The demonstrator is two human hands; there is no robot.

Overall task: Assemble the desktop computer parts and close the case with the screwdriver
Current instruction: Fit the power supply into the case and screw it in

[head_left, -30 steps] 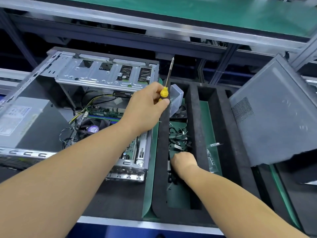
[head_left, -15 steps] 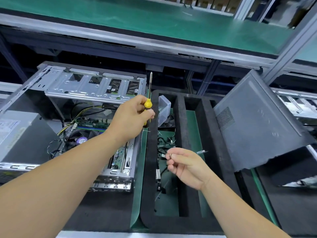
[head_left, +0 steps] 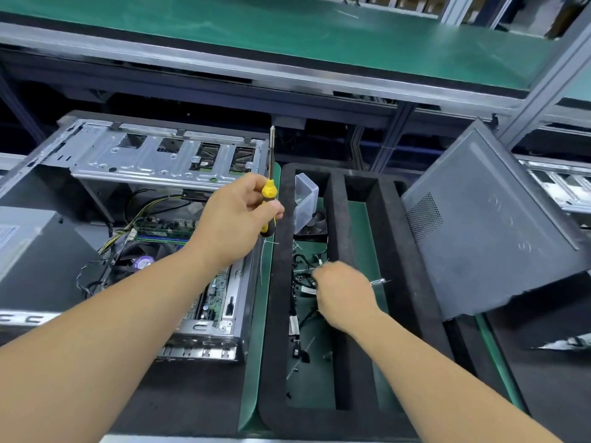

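Observation:
An open desktop case (head_left: 153, 161) lies on its side at the left, motherboard and cables exposed. My left hand (head_left: 233, 219) hovers over the case's right edge and grips a yellow-and-black screwdriver (head_left: 268, 190), its shaft pointing up. My right hand (head_left: 345, 292) is down in the left slot of the black foam tray (head_left: 339, 199), fingers curled among black cables (head_left: 302, 279); whatever it pinches is hidden. The grey side panel (head_left: 489, 225) leans at the right.
A clear plastic box (head_left: 305, 199) stands at the far end of the tray slot above a fan. A small metal part (head_left: 379, 282) lies in the middle slot. A green shelf (head_left: 287, 30) runs across the back. Green mat lies under the tray.
My right hand rose from the tray pinching something small, then dropped back among the cables. The left hand with the screwdriver stayed nearly still. The camera view tilted up.

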